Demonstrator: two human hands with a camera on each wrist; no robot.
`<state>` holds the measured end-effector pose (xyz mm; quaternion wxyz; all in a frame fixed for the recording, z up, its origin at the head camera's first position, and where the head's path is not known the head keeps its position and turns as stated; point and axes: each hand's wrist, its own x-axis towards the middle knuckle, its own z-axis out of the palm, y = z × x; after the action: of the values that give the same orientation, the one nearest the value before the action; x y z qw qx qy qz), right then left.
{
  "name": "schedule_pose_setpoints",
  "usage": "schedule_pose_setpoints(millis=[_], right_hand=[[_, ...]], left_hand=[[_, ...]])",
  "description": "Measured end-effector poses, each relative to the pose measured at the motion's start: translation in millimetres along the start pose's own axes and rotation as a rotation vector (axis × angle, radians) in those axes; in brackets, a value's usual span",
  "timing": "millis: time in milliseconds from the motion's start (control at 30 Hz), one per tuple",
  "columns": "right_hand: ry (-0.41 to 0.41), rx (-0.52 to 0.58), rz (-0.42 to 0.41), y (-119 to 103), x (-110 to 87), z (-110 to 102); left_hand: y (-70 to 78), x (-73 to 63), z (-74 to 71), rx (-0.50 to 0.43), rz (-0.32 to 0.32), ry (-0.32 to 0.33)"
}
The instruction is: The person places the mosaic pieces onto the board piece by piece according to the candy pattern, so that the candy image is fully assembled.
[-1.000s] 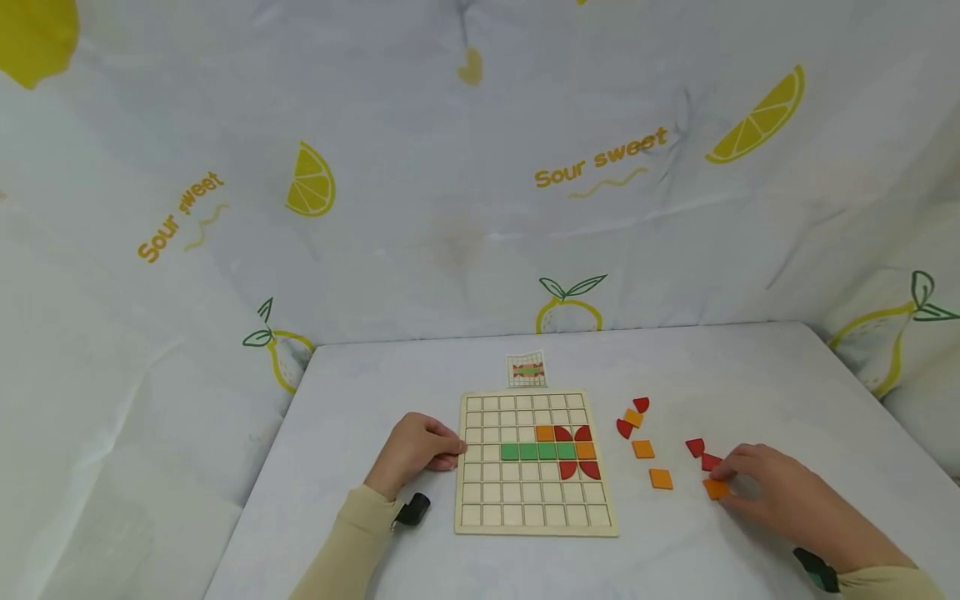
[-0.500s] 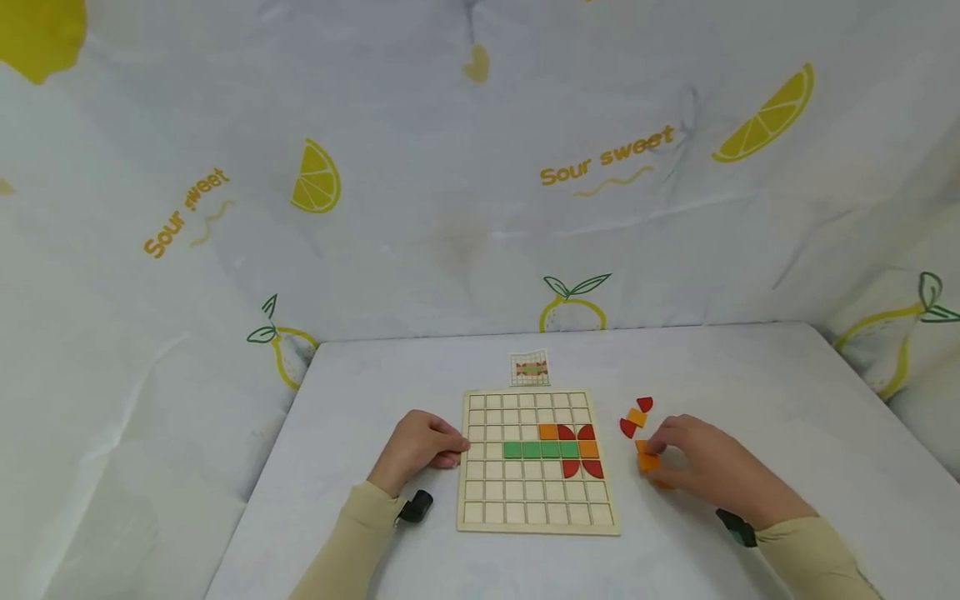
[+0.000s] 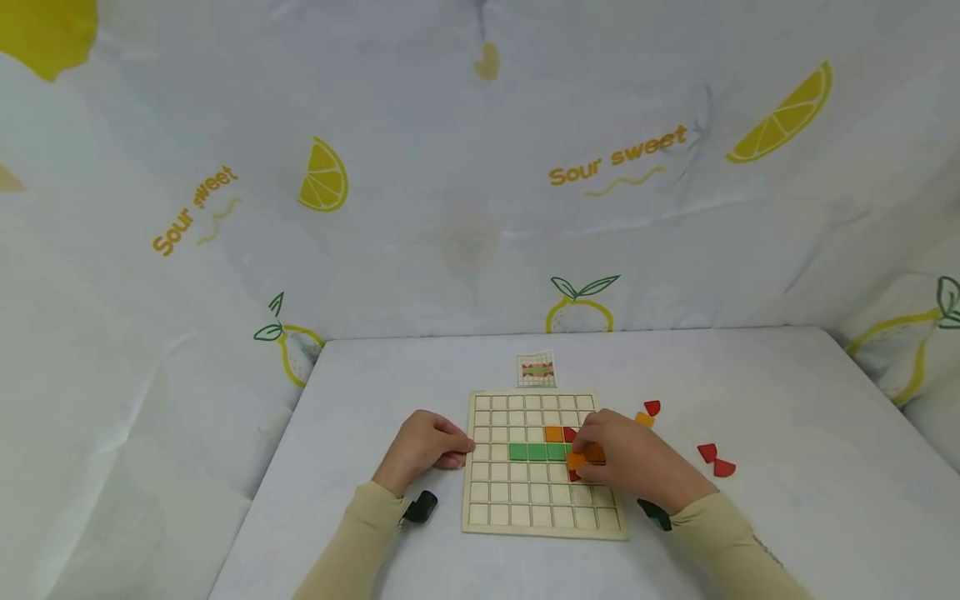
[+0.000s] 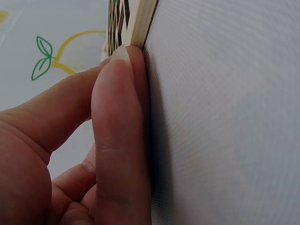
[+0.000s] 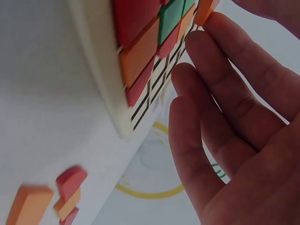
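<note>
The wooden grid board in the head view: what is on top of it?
Green square tiles, orange square tiles and partly covered red tiles. The right hand covers part of the board, hiding whatever lies there.

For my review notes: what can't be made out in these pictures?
Head view: the right hand hides part of the grid board.
Head view: the pattern card is too small to read square by square.
Right wrist view: the top edge cuts off part of the held orange tile.
Left wrist view: the top edge cuts off most of the grid board.
</note>
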<state>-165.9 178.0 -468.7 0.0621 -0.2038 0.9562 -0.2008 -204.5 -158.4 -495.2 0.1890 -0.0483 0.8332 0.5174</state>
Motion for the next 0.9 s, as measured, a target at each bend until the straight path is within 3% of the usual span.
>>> schedule_pose_setpoints(millis=[433, 900], right_hand=[[0.003, -0.058, -0.036, -13.4, 5.3, 18.4], [0.017, -0.058, -0.085, -17.9, 6.5, 16.0]], left_hand=[[0.4, 0.1, 2.2, -0.004, -0.003, -0.002], [1.4, -1.1, 0.2, 0.004, 0.0, 0.011]])
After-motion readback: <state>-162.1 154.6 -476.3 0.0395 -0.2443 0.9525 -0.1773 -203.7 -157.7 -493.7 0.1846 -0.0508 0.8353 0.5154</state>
